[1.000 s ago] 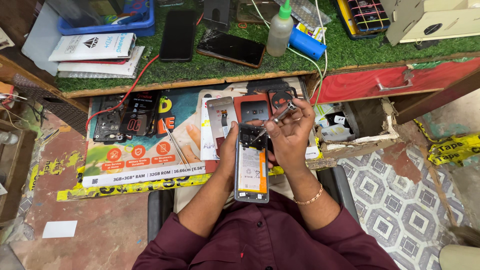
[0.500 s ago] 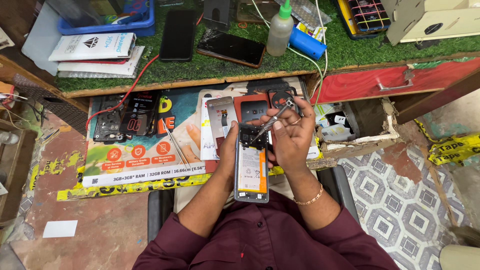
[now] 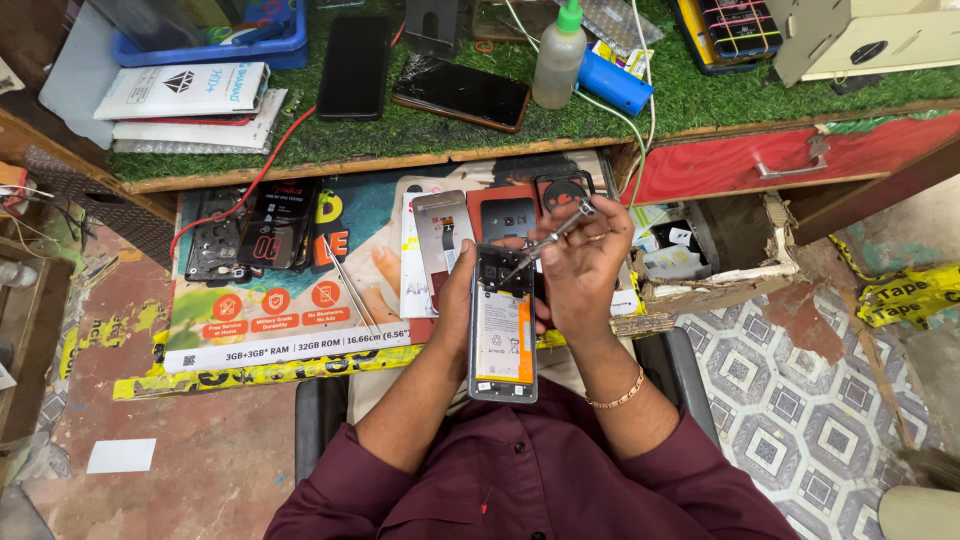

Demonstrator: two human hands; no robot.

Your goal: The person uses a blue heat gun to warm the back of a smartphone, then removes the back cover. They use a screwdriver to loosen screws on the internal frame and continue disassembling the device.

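An opened smartphone [image 3: 503, 335], its back cover removed and its orange-labelled battery exposed, is held upright over the lap, just in front of the counter's [image 3: 300, 160] near edge. It is gripped along its left side by the left hand [image 3: 455, 300], whose fingers are wrapped behind the frame. A thin metal screwdriver [image 3: 548, 241] is pinched between the fingers of the right hand [image 3: 585, 270], its tip resting at the phone's upper end, beside the camera area.

The phone is judged light, stiff and fragile, with exposed circuitry and a battery that should not be pressed; it is best held by its side rails. The screwdriver is slim and likely slippery.

A removed back cover [image 3: 508, 218] lies on a printed poster [image 3: 290, 300] below the counter. A squeeze bottle [image 3: 557, 55] stands near the counter's far edge.

Compared with half a second ago, little has changed: the screwdriver's handle has shifted slightly, and the phone has stayed in place.
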